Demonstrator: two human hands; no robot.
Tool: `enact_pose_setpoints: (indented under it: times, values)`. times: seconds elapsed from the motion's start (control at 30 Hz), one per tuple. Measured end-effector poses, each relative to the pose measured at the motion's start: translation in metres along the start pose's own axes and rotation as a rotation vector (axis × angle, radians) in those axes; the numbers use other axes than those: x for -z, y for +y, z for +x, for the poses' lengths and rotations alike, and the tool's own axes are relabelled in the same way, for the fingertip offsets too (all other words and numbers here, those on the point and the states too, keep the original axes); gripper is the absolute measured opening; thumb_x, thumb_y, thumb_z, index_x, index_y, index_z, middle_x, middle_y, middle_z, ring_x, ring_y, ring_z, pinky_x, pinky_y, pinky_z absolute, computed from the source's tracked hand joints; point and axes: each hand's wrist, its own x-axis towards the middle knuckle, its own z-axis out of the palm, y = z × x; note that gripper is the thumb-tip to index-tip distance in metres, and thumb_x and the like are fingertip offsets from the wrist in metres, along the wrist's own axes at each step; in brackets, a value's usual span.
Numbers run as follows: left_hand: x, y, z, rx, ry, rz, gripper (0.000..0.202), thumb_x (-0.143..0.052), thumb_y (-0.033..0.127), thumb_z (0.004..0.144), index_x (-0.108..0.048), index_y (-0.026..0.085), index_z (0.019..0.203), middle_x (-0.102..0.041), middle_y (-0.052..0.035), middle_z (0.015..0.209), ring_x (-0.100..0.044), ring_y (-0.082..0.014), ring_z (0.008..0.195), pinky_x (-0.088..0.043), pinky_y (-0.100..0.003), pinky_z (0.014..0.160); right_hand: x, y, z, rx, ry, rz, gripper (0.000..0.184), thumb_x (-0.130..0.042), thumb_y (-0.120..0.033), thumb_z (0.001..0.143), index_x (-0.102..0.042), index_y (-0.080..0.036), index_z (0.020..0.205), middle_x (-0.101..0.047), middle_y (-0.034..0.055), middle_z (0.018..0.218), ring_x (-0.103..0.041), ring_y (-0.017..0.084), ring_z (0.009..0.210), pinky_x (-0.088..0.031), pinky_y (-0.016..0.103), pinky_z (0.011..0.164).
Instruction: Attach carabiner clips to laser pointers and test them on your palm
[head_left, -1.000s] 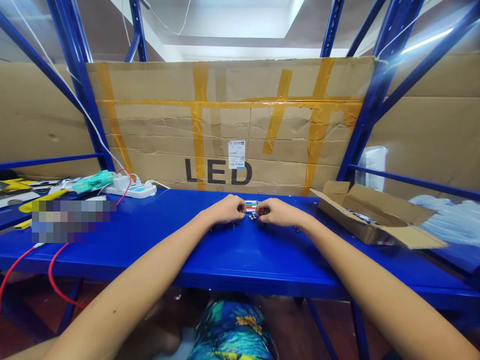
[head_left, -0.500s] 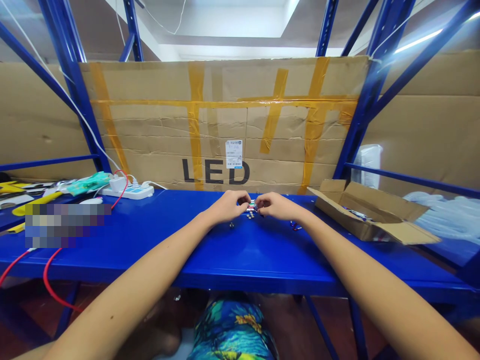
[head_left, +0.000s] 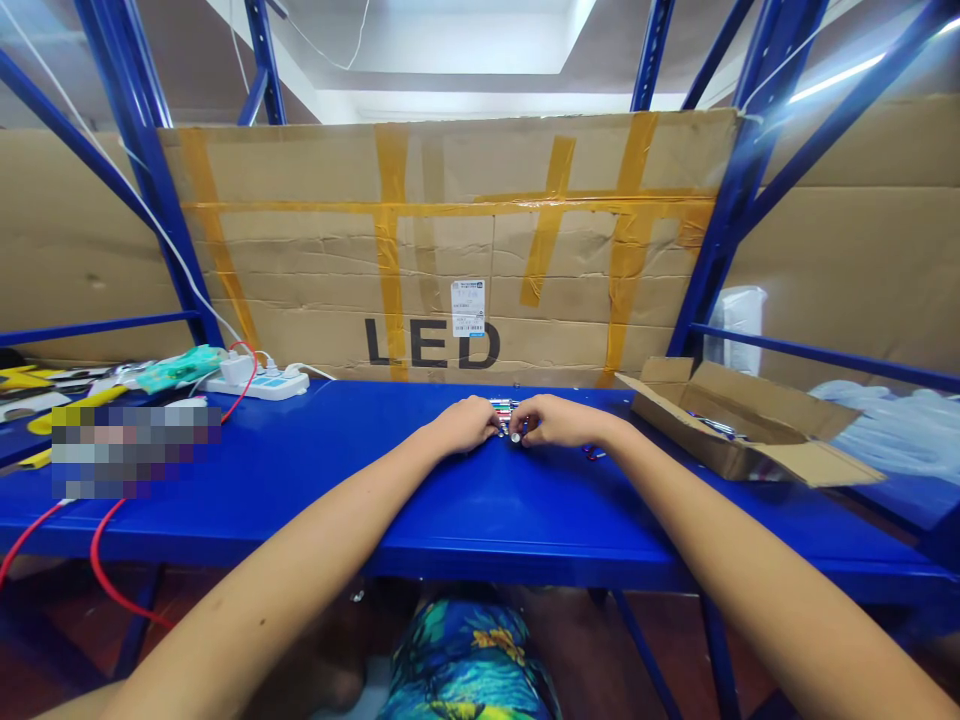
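Note:
My left hand [head_left: 465, 424] and my right hand [head_left: 553, 420] rest close together on the blue metal shelf [head_left: 480, 500], fingers curled inward. Between them lies a small cluster of tiny parts [head_left: 504, 410] with red, green and silver on them. My right fingertips pinch a small silver piece [head_left: 515, 437]. My left fingertips press against the cluster; what they hold is too small to name. A few more small pieces [head_left: 592, 453] lie just right of my right wrist.
An open cardboard box [head_left: 739, 425] stands at the right. A white power strip [head_left: 259, 382] with red and white cables sits at the back left, near yellow and teal items [head_left: 176, 367]. A taped cardboard sheet marked LED [head_left: 431, 250] walls the back.
Both hands have dropped back onto the shelf surface after lifting slightly half a second ago. They stay close around the small parts.

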Motion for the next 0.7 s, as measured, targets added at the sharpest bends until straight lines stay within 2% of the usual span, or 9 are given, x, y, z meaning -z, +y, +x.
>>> enact_pose_setpoints:
  times: [0.13,0.2,0.3,0.37,0.53,0.7]
  values:
    - [0.003,0.001,-0.003,0.093,0.009,-0.057,0.015,-0.060,0.014,0.076,-0.074,0.017,0.080,-0.072,-0.0061,0.076,-0.064,-0.0175,0.070,-0.044,-0.024,0.062,0.000,0.000,-0.001,-0.030,-0.026,0.068,0.022,-0.061,-0.020,0.067,-0.070,-0.018,0.087,-0.068,0.0020,0.084,-0.058,0.015,0.068,-0.043,0.026,0.064]
    - [0.007,0.000,-0.008,0.098,0.089,-0.083,0.012,-0.061,0.016,0.075,-0.072,0.017,0.078,-0.072,-0.0049,0.075,-0.064,-0.0167,0.070,-0.043,-0.023,0.061,0.000,0.002,-0.001,-0.040,-0.029,0.115,0.021,-0.060,-0.019,0.067,-0.068,-0.018,0.086,-0.066,0.0012,0.080,-0.057,0.014,0.064,-0.043,0.026,0.062]
    - [0.011,0.000,-0.016,0.000,0.262,-0.181,0.013,-0.059,0.021,0.081,-0.071,0.018,0.086,-0.073,-0.0034,0.083,-0.065,-0.0158,0.074,-0.045,-0.024,0.067,0.000,0.004,-0.001,-0.068,-0.015,0.185,0.016,-0.057,-0.017,0.067,-0.063,-0.017,0.081,-0.063,0.0002,0.073,-0.056,0.014,0.060,-0.044,0.026,0.059]
    - [0.011,0.004,-0.020,-0.091,0.308,-0.246,0.015,-0.057,0.021,0.084,-0.070,0.018,0.092,-0.074,-0.0027,0.086,-0.066,-0.0151,0.077,-0.046,-0.025,0.071,0.000,0.006,-0.001,-0.082,-0.004,0.225,0.015,-0.054,-0.015,0.065,-0.061,-0.018,0.079,-0.061,-0.0004,0.069,-0.056,0.014,0.059,-0.045,0.026,0.057]
    - [0.007,0.016,-0.020,-0.253,0.289,-0.187,0.017,-0.054,0.019,0.089,-0.068,0.019,0.098,-0.074,-0.0041,0.096,-0.067,-0.0163,0.085,-0.046,-0.026,0.077,-0.001,0.009,-0.001,-0.054,0.011,0.294,0.017,-0.050,-0.013,0.062,-0.057,-0.018,0.076,-0.059,-0.0014,0.067,-0.058,0.015,0.059,-0.046,0.027,0.058]
    - [0.004,0.017,-0.018,-0.262,0.277,-0.080,0.020,-0.051,0.020,0.092,-0.068,0.019,0.103,-0.073,-0.0059,0.100,-0.067,-0.0186,0.090,-0.046,-0.028,0.081,-0.001,0.009,0.000,-0.040,0.013,0.319,0.013,-0.050,-0.015,0.063,-0.056,-0.018,0.074,-0.060,-0.0016,0.065,-0.058,0.015,0.059,-0.047,0.027,0.058]
